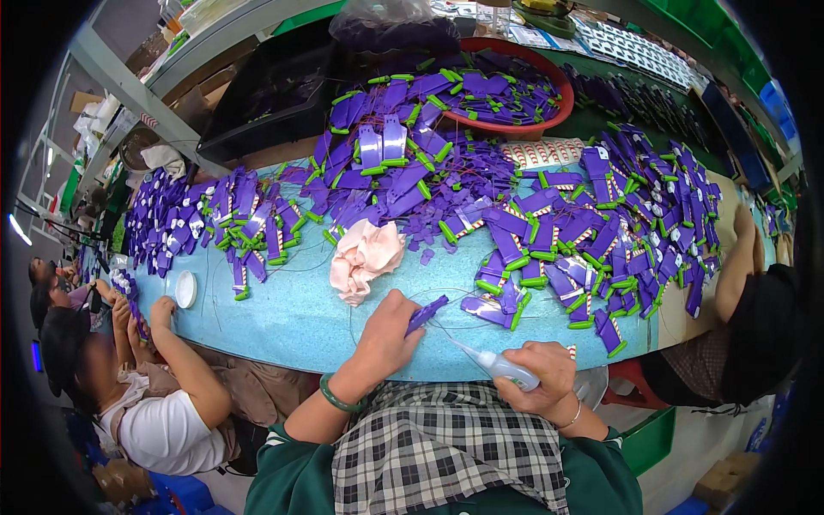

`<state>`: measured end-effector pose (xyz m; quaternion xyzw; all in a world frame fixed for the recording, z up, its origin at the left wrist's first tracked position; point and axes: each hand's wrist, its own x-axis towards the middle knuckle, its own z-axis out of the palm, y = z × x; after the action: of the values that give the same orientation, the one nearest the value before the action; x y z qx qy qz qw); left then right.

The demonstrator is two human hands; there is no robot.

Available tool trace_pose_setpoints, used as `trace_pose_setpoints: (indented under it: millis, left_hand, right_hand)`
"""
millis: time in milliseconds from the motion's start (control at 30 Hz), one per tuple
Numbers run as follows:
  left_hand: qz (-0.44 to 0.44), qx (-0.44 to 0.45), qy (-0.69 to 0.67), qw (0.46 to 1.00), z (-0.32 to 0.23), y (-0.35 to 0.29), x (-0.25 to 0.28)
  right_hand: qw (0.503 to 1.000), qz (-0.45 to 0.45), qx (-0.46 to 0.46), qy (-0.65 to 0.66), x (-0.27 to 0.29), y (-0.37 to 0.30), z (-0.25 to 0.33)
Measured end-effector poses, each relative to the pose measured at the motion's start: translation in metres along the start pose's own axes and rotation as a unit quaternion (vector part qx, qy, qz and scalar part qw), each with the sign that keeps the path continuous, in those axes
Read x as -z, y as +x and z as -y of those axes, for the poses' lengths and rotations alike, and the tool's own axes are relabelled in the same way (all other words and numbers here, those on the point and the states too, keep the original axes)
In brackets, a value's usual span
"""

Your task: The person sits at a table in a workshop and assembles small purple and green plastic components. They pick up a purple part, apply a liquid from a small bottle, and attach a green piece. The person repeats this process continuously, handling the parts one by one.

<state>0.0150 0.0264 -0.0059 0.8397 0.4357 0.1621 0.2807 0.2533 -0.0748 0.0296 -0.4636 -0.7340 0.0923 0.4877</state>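
Between the thumb and fingers of my left hand (390, 333) is a small purple plastic part (427, 314), held above the near edge of the blue table. My right hand (539, 374) is wrapped round a soft squeeze bottle (508, 369) with a long thin nozzle. The nozzle tip points up and left toward the purple part, a short gap away from it. Just beyond my left hand lies a crumpled pale pink cloth (366, 260). Purple pieces with green ends and red-and-white striped strips (487, 309) lie loose to the right of the cloth.
Heaps of purple and green pieces (601, 232) spread over the table (292, 318). A red-brown basin (562, 103) full of them stands at the back, beside a black bin (257, 120). At left, a person in a white shirt (167, 421) sits near a white dish (185, 289); another person's arm (736, 266) is at right.
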Motion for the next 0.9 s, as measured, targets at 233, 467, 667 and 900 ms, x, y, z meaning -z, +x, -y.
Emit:
trace_pose_setpoints:
  millis: [233, 467, 667, 900]
  left_hand:
    - [-0.066, 0.145, -0.292, 0.943, -0.009, -0.026, 0.012]
    - [0.061, 0.181, -0.694, 0.694, -0.008, -0.024, 0.011]
    - [0.099, 0.147, -0.728, 0.662, -0.009, -0.021, 0.009]
    - [0.109, 0.139, -0.725, 0.666, -0.001, -0.024, 0.004]
  right_hand:
    - [1.0, 0.018, 0.013, 0.021, -0.013, 0.011, 0.002]
    - [0.999, -0.009, 0.031, -0.018, -0.027, 0.029, 0.01]
    - [0.999, 0.01, 0.003, -0.038, -0.03, 0.029, 0.011]
    - [0.999, 0.023, -0.01, -0.042, -0.033, 0.031, 0.014]
